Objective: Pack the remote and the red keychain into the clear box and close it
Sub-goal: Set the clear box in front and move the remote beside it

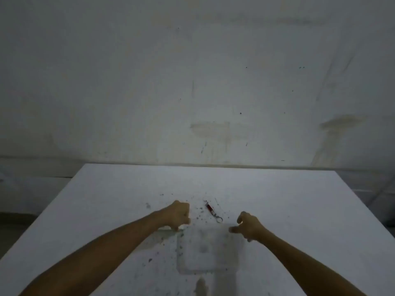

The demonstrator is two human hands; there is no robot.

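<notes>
Two bare forearms reach in from the bottom of the frame over a white table (288, 195) speckled with dark marks. Nearest the camera sits the clear box (210, 251), a blurred, see-through square on the tabletop between the arms. The left hand (178, 216) is curled at the box's far left corner, fingers pinched on what looks like a thin clear edge (whether lid or wall cannot be told). The right hand (248, 228) hovers at the far right corner, fingers spread and hooked, gripping nothing that can be made out. Just beyond the box, between the two hands, the red keychain (212, 211) lies flat on the table, its metal ring toward the box. Behind stands a stained pale wall (192, 71).
</notes>
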